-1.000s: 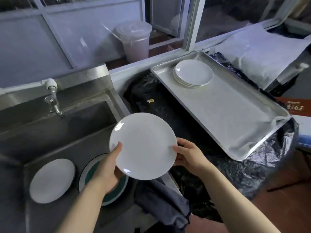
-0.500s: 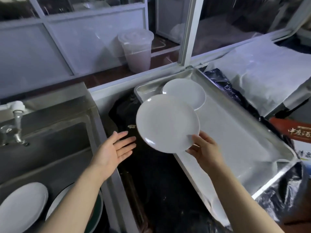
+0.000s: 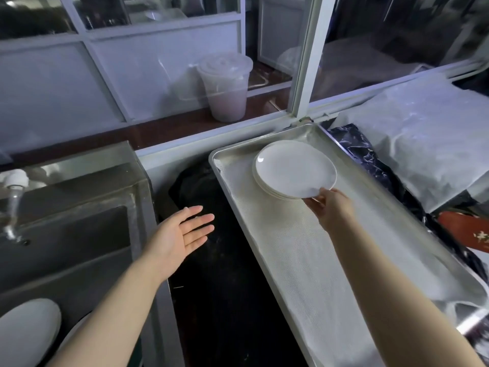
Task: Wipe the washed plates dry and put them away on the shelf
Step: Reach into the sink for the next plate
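Note:
My right hand [image 3: 330, 209] pinches the near rim of a white plate [image 3: 293, 168], which lies on top of a stack of white plates [image 3: 267, 190] at the far end of a metal tray [image 3: 304, 260] lined with white cloth. My left hand [image 3: 180, 234] hovers palm up with straight fingers over the dark gap between sink and tray, holding nothing. Another white plate [image 3: 25, 331] lies in the sink at the lower left, and part of a second one [image 3: 76, 329] shows beside my left forearm.
A steel sink [image 3: 79, 234] with a tap [image 3: 12, 205] fills the left. Behind the window ledge stands a lidded plastic bucket [image 3: 227, 86]. White plastic sheeting [image 3: 423, 144] and dark foil [image 3: 370, 160] lie right of the tray. A red box [image 3: 468, 231] is at the right edge.
My right hand carried the plate from above the sink to the tray and set it on the stack. My left hand let go of it and stays open.

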The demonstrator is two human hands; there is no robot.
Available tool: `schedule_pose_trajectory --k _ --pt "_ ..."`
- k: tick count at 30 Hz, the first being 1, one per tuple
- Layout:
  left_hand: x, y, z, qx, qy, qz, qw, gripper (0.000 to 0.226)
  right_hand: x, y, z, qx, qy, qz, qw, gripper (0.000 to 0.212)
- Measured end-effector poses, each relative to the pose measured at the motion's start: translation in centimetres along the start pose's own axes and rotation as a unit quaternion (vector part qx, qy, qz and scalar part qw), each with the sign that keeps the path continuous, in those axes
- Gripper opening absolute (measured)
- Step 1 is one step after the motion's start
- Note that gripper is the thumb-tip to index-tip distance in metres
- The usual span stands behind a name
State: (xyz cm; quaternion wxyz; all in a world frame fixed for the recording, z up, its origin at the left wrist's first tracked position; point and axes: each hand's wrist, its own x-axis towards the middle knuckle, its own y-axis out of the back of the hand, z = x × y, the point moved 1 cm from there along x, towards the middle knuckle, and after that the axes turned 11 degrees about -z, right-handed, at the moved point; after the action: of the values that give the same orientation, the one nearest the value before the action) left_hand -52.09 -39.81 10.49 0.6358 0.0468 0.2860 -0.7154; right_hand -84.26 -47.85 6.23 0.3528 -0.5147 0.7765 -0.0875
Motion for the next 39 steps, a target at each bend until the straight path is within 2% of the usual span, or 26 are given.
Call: schedule_pose_trajectory --k 3,9,16,19,21,24,26,33,39 --pt "0.2 0.3 0.0 -0.010 0.001 0.015 1.000 0.033 1.4 -0.5 -0.2 0.004 -0.010 0.011 1.000 0.011" --pt "0.5 1.2 -0.4 -0.041 -0.006 0.025 0.999 0.033 3.4 -1.2 -0.2 -0.019 -0.012 0.036 0.999 0.023" --pt "0.4 2.2 -1.2 -0.070 -0.008 0.030 0.997 0.031 4.2 -1.6 -0.2 -0.048 0.005 0.073 0.996 0.012" --pt "0.3 2.5 -1.3 -0.076 -0.008 0.035 0.996 0.031 4.5 -1.3 0.4 -0.097 0.049 0.082 0.991 0.027" --pt "0.1 2.6 -1.5 -0.077 -0.006 0.038 0.996 0.031 4.6 -1.2 0.8 -0.173 0.085 0.109 0.975 0.023" --pt "0.0 2.7 -1.8 -0.079 -0.002 0.044 0.996 0.032 4.7 -1.0 1.5 -0.369 0.127 0.172 0.905 0.019" --pt "0.0 2.8 -2.0 -0.082 -0.001 0.047 0.996 0.031 4.6 -0.6 2.0 -0.419 0.122 0.184 0.881 0.023" --pt "-0.2 3.2 -2.7 -0.091 0.002 0.054 0.994 0.032 4.3 -0.1 2.8 -0.463 0.093 0.175 0.864 0.024" --pt "-1.1 3.6 -3.4 -0.101 0.004 0.051 0.994 0.031 3.8 0.2 3.1 -0.447 0.108 0.155 0.875 0.020"
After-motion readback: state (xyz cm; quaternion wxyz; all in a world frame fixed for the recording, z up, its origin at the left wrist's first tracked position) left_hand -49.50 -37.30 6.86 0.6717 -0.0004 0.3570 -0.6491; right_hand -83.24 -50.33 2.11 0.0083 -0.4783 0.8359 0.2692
